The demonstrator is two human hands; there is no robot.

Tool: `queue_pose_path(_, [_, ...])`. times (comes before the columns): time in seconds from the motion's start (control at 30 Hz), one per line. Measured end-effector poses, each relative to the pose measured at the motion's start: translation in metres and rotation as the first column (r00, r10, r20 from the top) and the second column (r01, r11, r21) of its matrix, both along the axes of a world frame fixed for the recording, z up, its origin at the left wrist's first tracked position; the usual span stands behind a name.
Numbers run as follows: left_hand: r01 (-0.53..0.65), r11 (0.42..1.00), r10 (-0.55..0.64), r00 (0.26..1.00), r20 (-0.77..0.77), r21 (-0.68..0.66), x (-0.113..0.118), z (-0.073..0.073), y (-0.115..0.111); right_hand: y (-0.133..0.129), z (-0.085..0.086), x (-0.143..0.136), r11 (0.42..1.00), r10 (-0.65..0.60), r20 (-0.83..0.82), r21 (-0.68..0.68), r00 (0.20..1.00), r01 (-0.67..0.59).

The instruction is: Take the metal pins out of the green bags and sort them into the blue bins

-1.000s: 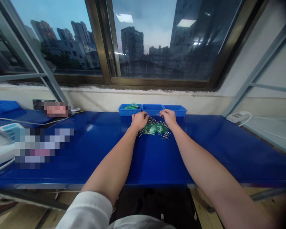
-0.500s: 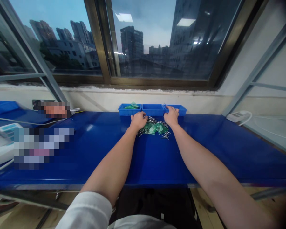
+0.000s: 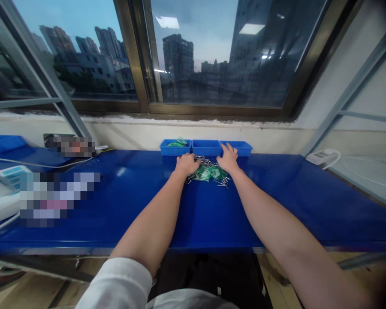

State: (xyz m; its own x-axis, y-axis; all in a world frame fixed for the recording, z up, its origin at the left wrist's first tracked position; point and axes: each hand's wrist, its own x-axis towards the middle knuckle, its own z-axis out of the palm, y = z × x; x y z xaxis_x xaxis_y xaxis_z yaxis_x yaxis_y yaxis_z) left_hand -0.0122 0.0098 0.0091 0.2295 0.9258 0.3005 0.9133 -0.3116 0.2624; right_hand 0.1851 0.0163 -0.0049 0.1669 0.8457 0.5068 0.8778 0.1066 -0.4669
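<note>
A loose pile of thin metal nail-like pieces (image 3: 206,161) lies on the blue table, with crumpled green plastic packets (image 3: 209,173) among them. My left hand (image 3: 186,164) rests at the pile's left edge, its curved fingers and thumb apart over the metal pieces. At the pile's upper right is my right hand (image 3: 229,159). Its fingers are spread in front of the right blue bin (image 3: 244,148), the thumb side reaching toward the pile, and nothing shows between them. The middle blue bin (image 3: 206,147) stands just behind the pile.
The left blue bin (image 3: 167,150) holds green packets. The blue table (image 3: 131,206) runs below a window. On the left are a white device (image 3: 3,189), cables and a blue tray (image 3: 6,143); a white power strip (image 3: 321,156) lies at the right, near a grey metal frame (image 3: 344,98).
My right hand has moved slightly left and down from the right bin toward the pile. A thin piece seen at its fingertips earlier no longer shows. My left hand has barely moved.
</note>
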Motion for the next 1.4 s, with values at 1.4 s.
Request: queue_pose_path(1.4, [0.151,0.988,-0.154,0.984,0.09,0.045,-0.001,-0.004,0.004,-0.009,0.004,-0.022,0.916,0.4,0.041,-0.057,0.916,-0.398])
